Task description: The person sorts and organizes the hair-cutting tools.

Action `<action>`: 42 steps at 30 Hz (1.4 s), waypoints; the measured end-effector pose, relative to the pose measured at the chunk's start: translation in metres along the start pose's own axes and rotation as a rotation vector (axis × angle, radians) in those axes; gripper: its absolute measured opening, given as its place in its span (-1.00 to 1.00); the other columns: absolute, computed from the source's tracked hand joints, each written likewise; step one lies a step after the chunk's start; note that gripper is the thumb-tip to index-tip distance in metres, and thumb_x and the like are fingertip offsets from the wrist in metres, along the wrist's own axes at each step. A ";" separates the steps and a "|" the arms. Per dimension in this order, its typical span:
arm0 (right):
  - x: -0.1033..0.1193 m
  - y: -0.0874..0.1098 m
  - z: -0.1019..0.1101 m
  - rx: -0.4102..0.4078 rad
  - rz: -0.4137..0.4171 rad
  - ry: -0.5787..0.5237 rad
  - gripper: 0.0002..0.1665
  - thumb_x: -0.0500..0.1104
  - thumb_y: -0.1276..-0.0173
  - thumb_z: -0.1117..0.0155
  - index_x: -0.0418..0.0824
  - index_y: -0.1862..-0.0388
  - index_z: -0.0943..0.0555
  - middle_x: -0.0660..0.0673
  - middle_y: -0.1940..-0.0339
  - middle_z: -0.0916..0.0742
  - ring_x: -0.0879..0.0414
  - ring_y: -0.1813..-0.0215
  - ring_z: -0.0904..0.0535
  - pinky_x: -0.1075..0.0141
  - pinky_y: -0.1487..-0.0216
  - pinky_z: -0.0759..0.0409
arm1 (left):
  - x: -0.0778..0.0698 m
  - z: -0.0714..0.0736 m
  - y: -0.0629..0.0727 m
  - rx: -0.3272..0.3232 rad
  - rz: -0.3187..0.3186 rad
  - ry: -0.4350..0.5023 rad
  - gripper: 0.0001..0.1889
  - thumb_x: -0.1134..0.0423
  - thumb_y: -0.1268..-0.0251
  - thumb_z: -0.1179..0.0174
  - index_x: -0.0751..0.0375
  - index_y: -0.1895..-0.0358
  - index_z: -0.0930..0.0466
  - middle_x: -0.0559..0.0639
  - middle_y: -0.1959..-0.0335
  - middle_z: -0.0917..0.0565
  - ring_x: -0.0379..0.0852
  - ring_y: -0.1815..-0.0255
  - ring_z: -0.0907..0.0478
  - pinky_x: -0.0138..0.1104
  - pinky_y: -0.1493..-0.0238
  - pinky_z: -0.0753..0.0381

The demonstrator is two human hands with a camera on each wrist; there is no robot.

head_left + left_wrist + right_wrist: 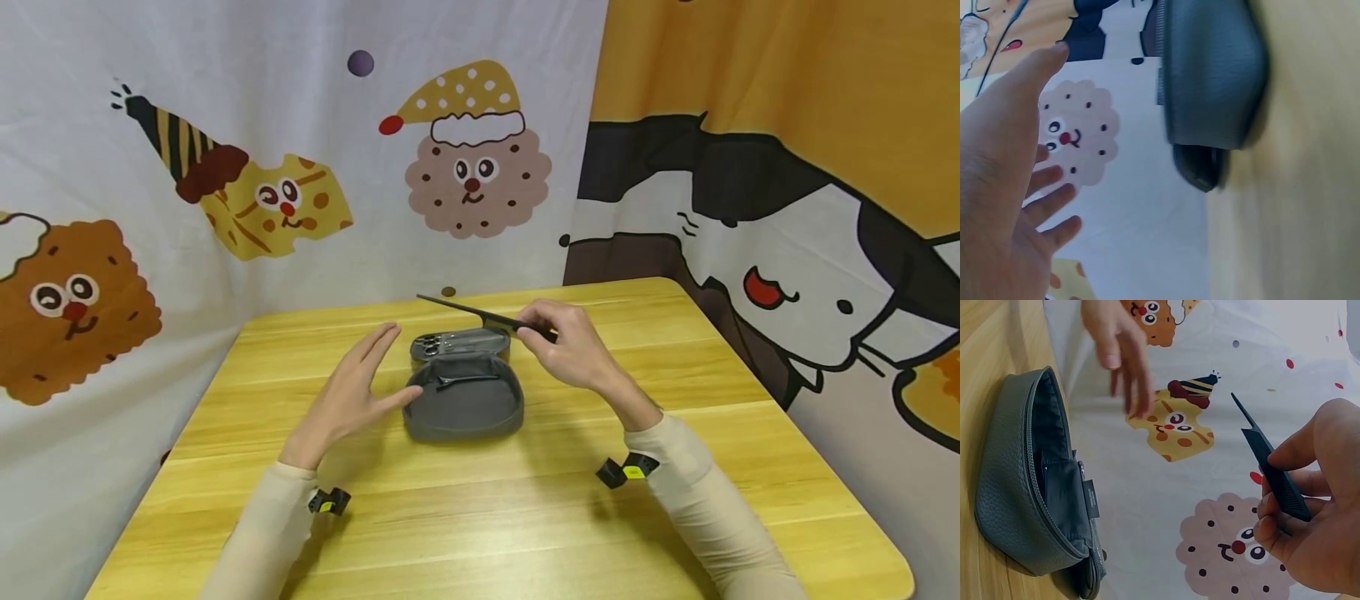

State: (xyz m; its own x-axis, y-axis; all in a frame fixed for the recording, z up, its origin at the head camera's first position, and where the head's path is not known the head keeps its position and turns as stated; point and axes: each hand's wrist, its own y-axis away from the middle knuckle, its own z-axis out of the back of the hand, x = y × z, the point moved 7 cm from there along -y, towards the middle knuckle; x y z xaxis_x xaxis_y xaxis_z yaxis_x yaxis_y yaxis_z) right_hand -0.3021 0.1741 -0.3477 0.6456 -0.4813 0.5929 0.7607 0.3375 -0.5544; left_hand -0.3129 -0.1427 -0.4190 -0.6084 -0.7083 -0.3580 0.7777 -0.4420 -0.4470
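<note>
My right hand [566,342] pinches a black rat-tail comb [1270,464] by its toothed part, above the far side of a grey zip case [465,421]. In the head view the comb's thin tail points left. The case lies unzipped with its lid folded back. Metal scissors [429,344] sit in the lid. Inside the deep half lies a slim dark item [459,382] like a hair clip. My left hand [348,404] is held beside the case's left side, fingers spread and holding nothing; its thumb overlaps the rim in the head view.
The case stands on a yellow wood-grain table [450,517]. Behind the table hangs a white curtain [300,100] with cartoon prints, and another printed cloth [787,83] hangs at the right. Each wrist wears a small black camera.
</note>
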 end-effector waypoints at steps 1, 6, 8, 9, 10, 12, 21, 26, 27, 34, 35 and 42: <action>-0.001 -0.001 0.000 0.001 -0.004 0.001 -0.85 -0.29 -0.64 -0.33 -0.26 0.04 -0.83 -0.13 0.23 -0.80 0.07 0.31 -0.55 0.32 0.25 -0.50 | -0.002 0.006 -0.003 -0.045 -0.032 -0.007 0.11 -0.07 -0.39 -0.63 0.10 -0.86 -0.16 0.26 -0.84 -0.28 0.40 -0.78 -0.32 0.39 -0.71 -0.41; -0.006 -0.006 0.002 0.007 -0.033 -0.002 -0.86 -0.29 -0.64 -0.34 -0.23 0.05 -0.83 -0.12 0.24 -0.80 0.06 0.32 -0.55 0.31 0.26 -0.49 | -0.015 0.028 -0.016 -0.231 -0.171 -0.025 0.09 -0.01 -0.35 -0.64 0.15 -0.84 -0.21 0.27 -0.78 -0.38 0.40 -0.71 -0.42 0.35 -0.68 -0.48; -0.007 -0.008 0.002 0.013 -0.044 -0.004 -0.86 -0.28 -0.64 -0.35 -0.19 0.06 -0.84 -0.12 0.25 -0.80 0.06 0.32 -0.55 0.30 0.26 -0.49 | -0.020 0.034 -0.020 -0.270 -0.210 -0.024 0.06 -0.13 -0.44 -0.57 0.14 -0.84 -0.21 0.27 -0.77 -0.40 0.40 -0.70 -0.43 0.35 -0.66 -0.50; -0.007 -0.009 0.002 0.017 -0.049 -0.004 -0.86 -0.28 -0.64 -0.35 -0.18 0.06 -0.84 -0.12 0.25 -0.79 0.05 0.32 -0.55 0.30 0.26 -0.49 | -0.022 0.037 -0.022 -0.284 -0.227 -0.025 0.04 -0.19 -0.48 -0.53 0.14 -0.84 -0.21 0.27 -0.76 -0.40 0.41 -0.69 -0.44 0.35 -0.65 -0.51; -0.007 -0.010 0.002 0.019 -0.052 -0.004 -0.86 -0.28 -0.64 -0.35 -0.18 0.06 -0.84 -0.12 0.25 -0.79 0.05 0.32 -0.55 0.29 0.26 -0.50 | -0.026 0.039 -0.025 -0.295 -0.244 -0.025 0.03 -0.22 -0.52 -0.48 0.14 -0.84 -0.21 0.27 -0.76 -0.41 0.41 -0.68 -0.45 0.35 -0.64 -0.51; -0.008 -0.013 0.002 0.023 -0.054 -0.002 -0.86 -0.28 -0.64 -0.35 -0.19 0.06 -0.84 -0.13 0.25 -0.79 0.05 0.32 -0.55 0.28 0.26 -0.50 | -0.032 0.042 -0.029 -0.312 -0.273 -0.029 0.02 -0.22 -0.53 -0.48 0.15 -0.84 -0.21 0.28 -0.75 -0.42 0.41 -0.67 -0.46 0.35 -0.63 -0.52; 0.012 0.000 -0.003 0.019 -0.053 0.021 -0.85 -0.26 -0.64 -0.36 -0.21 0.05 -0.85 -0.10 0.24 -0.81 0.11 0.29 -0.59 0.31 0.24 -0.55 | -0.068 0.052 -0.026 -0.349 -0.417 -0.066 0.06 0.08 -0.28 -0.71 0.25 -0.77 -0.32 0.31 -0.70 -0.46 0.32 -0.65 -0.49 0.22 -0.64 -0.55; 0.025 0.007 -0.006 0.028 -0.047 0.026 -0.86 -0.27 -0.62 -0.37 -0.21 0.05 -0.86 -0.09 0.24 -0.81 0.10 0.28 -0.60 0.32 0.23 -0.57 | -0.079 0.055 -0.018 -0.357 -0.464 -0.095 0.03 0.05 -0.29 -0.70 0.25 -0.75 -0.36 0.31 -0.67 -0.49 0.30 -0.66 -0.47 0.17 -0.67 -0.53; 0.028 0.009 -0.007 0.031 -0.047 0.028 -0.85 -0.27 -0.62 -0.37 -0.21 0.05 -0.86 -0.09 0.24 -0.80 0.10 0.28 -0.59 0.31 0.23 -0.56 | -0.081 0.056 -0.017 -0.360 -0.474 -0.103 0.02 0.05 -0.28 -0.71 0.26 -0.74 -0.37 0.31 -0.66 -0.50 0.31 -0.66 -0.47 0.18 -0.66 -0.53; 0.030 0.009 -0.010 0.082 -0.037 0.035 -0.85 -0.27 -0.64 -0.36 -0.24 0.05 -0.85 -0.05 0.29 -0.79 0.12 0.31 -0.58 0.29 0.26 -0.55 | -0.091 0.054 -0.016 -0.357 -0.500 -0.160 0.02 0.08 -0.24 -0.74 0.26 -0.71 -0.41 0.29 -0.66 -0.52 0.31 -0.64 -0.49 0.15 -0.69 -0.52; 0.031 0.008 -0.010 0.088 -0.035 0.035 -0.85 -0.27 -0.63 -0.37 -0.23 0.05 -0.86 -0.05 0.29 -0.79 0.12 0.31 -0.58 0.29 0.25 -0.57 | -0.092 0.053 -0.016 -0.355 -0.504 -0.170 0.01 0.08 -0.24 -0.74 0.26 -0.71 -0.42 0.29 -0.65 -0.52 0.30 -0.63 -0.50 0.14 -0.69 -0.52; 0.034 0.008 -0.013 0.121 -0.022 0.042 -0.85 -0.27 -0.62 -0.36 -0.14 0.07 -0.85 -0.03 0.28 -0.82 0.15 0.31 -0.61 0.31 0.24 -0.60 | -0.098 0.046 -0.015 -0.339 -0.529 -0.225 -0.22 0.14 -0.38 -0.65 0.26 -0.60 -0.56 0.23 -0.53 -0.65 0.21 -0.51 -0.63 0.11 -0.65 -0.62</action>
State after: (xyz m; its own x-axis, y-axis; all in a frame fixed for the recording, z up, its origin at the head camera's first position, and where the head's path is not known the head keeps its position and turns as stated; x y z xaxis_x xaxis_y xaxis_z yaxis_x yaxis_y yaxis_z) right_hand -0.2747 0.1499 -0.3399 0.6274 -0.5224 0.5774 0.7787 0.4205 -0.4656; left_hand -0.2575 -0.0919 -0.3390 -0.8175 -0.5577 0.1436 0.2686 -0.5898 -0.7616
